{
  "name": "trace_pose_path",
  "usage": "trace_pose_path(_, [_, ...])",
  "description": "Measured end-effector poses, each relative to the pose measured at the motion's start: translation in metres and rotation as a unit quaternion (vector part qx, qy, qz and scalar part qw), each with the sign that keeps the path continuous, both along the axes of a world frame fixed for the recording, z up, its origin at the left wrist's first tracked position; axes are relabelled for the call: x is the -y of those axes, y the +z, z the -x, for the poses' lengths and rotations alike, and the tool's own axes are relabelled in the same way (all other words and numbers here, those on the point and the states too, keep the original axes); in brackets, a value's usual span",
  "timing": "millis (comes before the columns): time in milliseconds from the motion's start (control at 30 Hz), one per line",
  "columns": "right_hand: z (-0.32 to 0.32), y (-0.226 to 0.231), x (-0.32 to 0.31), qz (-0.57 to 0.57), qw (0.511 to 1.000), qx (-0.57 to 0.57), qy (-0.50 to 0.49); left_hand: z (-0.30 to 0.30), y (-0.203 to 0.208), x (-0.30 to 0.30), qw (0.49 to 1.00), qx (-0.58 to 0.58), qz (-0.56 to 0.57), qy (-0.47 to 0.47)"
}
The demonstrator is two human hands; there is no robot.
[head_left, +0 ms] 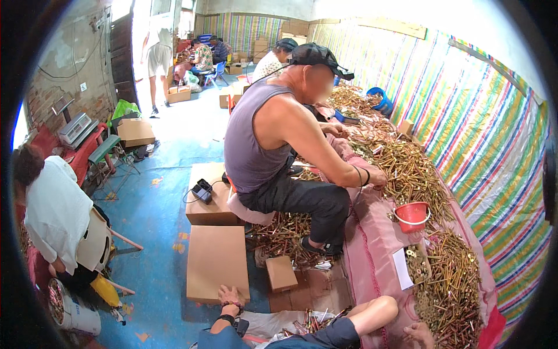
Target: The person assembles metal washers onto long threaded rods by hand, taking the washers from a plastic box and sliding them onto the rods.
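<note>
My left hand [231,295] lies on the near edge of a closed cardboard box [218,256], its fingers spread over the top. The wrist carries a dark band. At the lower edge, my right hand [418,334] is loosely curled beside a heap of brass-coloured metal bolts [456,285]; I see nothing in it. A pink cloth [369,262] lies under the heap. Between heap and cloth sits a tray of small washer-like parts [416,264], with a white paper [402,269] against its side. More loose bolts [311,320] lie by my bare knee.
A person in a grey tank top [261,134] sits ahead, reaching into the bolts. A red bucket [411,217] stands on the cloth. A small carton [281,273] lies right of the large box. At left, another person in white [55,198] bends near a white bucket [78,311].
</note>
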State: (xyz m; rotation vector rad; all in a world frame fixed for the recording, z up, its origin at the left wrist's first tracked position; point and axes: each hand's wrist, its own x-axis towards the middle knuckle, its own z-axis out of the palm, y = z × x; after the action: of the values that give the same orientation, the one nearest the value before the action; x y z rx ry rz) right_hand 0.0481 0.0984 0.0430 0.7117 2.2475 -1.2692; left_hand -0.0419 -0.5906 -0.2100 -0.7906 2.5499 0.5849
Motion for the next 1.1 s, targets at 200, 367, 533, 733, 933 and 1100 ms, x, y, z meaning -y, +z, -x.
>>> trace_pose_path(200, [0.015,-0.049,-0.025,0.04,0.998,0.052,-0.018,-0.011,-0.011,0.005,1.0,-0.015,0.017,0.004])
trace_pose_path(367, [0.009,-0.045,-0.024,0.009,0.997,0.06,-0.041,-0.001,0.007,-0.001,1.0,0.002,0.0,-0.019])
trace_pose_path(533, [0.013,-0.039,-0.013,0.051,0.997,0.04,-0.044,-0.01,-0.024,0.018,1.0,-0.007,0.009,-0.002])
trace_pose_path(733, [0.011,-0.021,0.001,-0.019,0.998,0.04,-0.038,0.028,0.007,0.028,0.975,0.182,-0.103,-0.072])
trace_pose_path(933, [0.027,0.001,0.033,-0.045,0.996,0.068,-0.026,0.002,-0.016,0.034,0.976,-0.158,0.12,0.092])
trace_pose_path(1100, [0.02,-0.009,0.021,0.001,0.998,0.05,-0.03,0.004,0.002,0.021,0.998,0.045,0.017,0.029])
